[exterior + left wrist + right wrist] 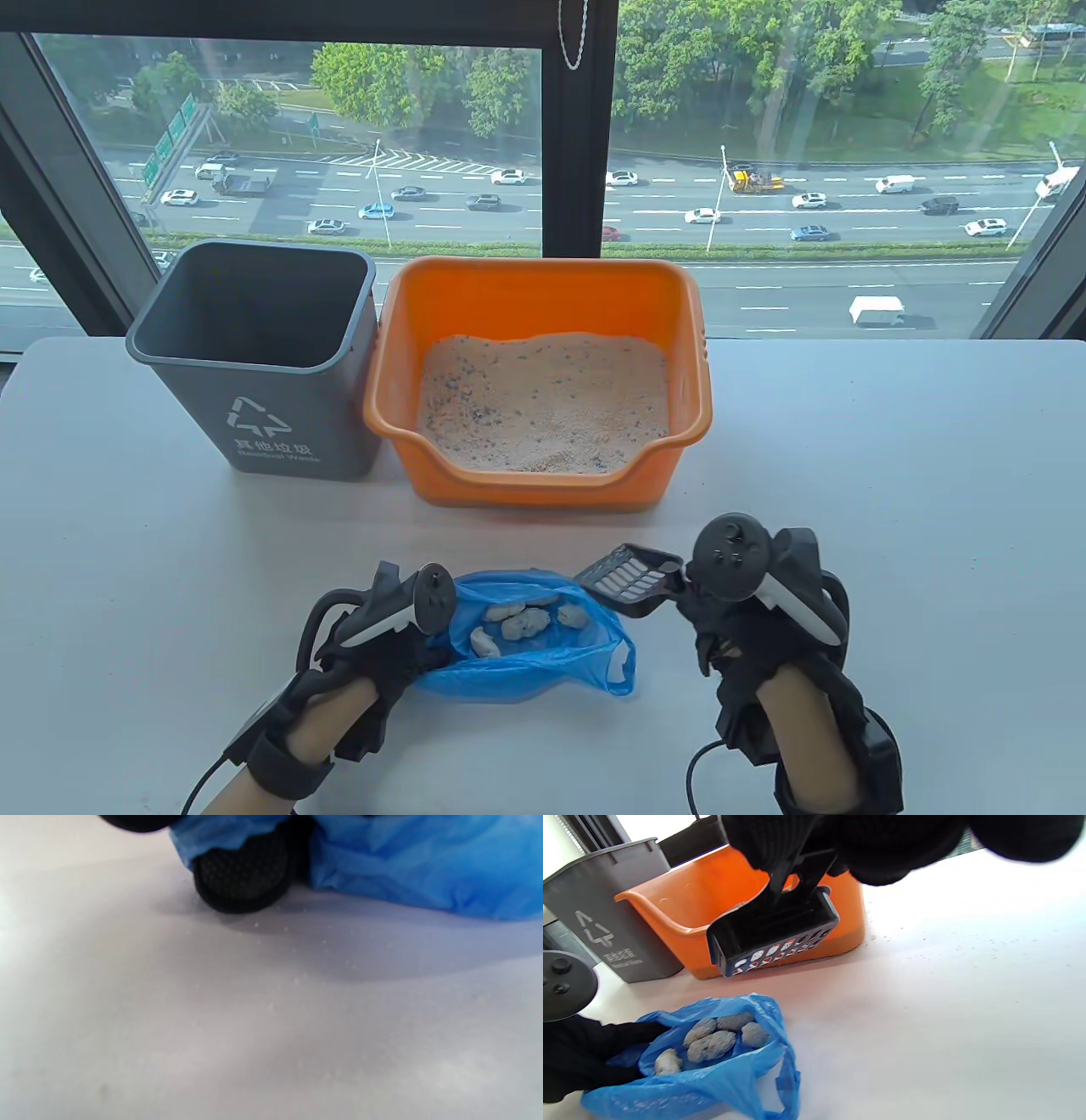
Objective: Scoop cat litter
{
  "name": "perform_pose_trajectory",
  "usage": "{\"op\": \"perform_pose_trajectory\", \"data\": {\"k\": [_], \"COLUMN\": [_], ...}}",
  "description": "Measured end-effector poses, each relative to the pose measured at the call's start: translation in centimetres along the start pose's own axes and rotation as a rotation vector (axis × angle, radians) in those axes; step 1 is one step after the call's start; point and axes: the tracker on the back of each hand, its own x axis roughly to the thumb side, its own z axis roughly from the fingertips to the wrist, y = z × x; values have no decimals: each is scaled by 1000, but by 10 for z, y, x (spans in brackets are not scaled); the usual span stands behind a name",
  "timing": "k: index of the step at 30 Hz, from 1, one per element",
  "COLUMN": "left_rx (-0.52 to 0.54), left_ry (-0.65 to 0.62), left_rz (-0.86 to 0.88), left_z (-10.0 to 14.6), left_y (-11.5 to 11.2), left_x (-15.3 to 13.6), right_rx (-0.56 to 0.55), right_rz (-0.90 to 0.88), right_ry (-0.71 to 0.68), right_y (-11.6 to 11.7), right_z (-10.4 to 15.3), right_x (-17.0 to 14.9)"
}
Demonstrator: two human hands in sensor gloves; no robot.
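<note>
An orange litter box (394, 340) holding pale litter (543, 403) stands at the back middle of the table; it also shows in the right wrist view (683, 904). A blue plastic bag (543, 658) lies open near the front with several grey-white clumps (522, 624) inside, also seen in the right wrist view (712, 1046). My left hand (382, 637) grips the bag's left edge and holds it open. My right hand (734, 611) grips the handle of a black slotted scoop (629, 579), held just right of and above the bag. The scoop (772, 933) looks empty.
A grey waste bin (254, 361) with a recycling mark stands left of the litter box, touching it. Loose litter grains are scattered on the white table (297, 980). A window runs behind the table's far edge.
</note>
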Motion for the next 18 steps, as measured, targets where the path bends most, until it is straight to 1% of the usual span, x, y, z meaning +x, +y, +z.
{"op": "perform_pose_trajectory", "data": {"k": [1,3,4,5,6,8,12,15,18], "left_rx": [0,1,1,0,0,0,0,2,3], "left_ry": [0,0,0,-1,-2,-1,0,1,3], "left_rz": [0,0,-1,1,2,1,0,-3,-10], "left_z": [0,0,0,0,0,0,0,0,0], "left_y": [0,0,0,0,0,0,0,0,0], "left_x": [0,0,0,0,0,0,0,1,1], "right_rx": [-39,-132,-158,-177,-188,-267,-381,-398,-390], "right_rz": [-10,-42,-62,-84,-84,-89,-94,-44,10], "right_ry": [42,148,187,258,287,375,538,604,645], "right_y": [2,9,12,19,22,34,53,63,70], "right_z": [-4,-18,-24,-32,-36,-45,-50,-51,-52], "right_x": [-11,-45,-56,-73,-81,-104,-129,-138,-143]}}
